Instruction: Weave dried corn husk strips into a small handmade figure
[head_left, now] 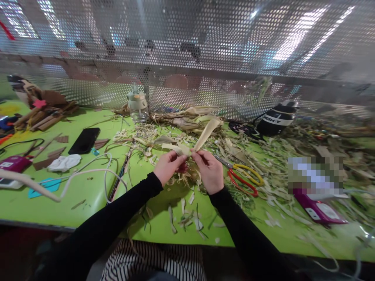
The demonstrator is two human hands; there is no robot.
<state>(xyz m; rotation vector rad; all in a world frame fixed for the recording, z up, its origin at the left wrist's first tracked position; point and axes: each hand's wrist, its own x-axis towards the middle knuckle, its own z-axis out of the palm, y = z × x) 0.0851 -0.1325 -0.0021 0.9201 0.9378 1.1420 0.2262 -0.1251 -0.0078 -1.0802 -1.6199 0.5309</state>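
Between my two hands is a pale, dry corn husk strip (pixel 207 134), one end standing up to the right and another part lying over my left fingers. My left hand (pixel 170 167) is closed in a pinch on the husk, its thumb on top. My right hand (pixel 209 171) pinches it too, with the fingertips of both hands almost meeting. Just right of my right hand lie scissors (pixel 244 177) with red and yellow handles. Husk scraps (pixel 187 222) are scattered on the green table (pixel 96 210) below my hands. The undersides of my fingers are hidden.
A heap of husks (pixel 187 119) lies at the back beside a clear bottle (pixel 137 105). Further right stands a black container (pixel 277 119). A phone (pixel 84 140), crumpled tissue (pixel 64 162) and loose cables (pixel 108 171) are on the left; a purple power strip (pixel 320 210) is on the right.
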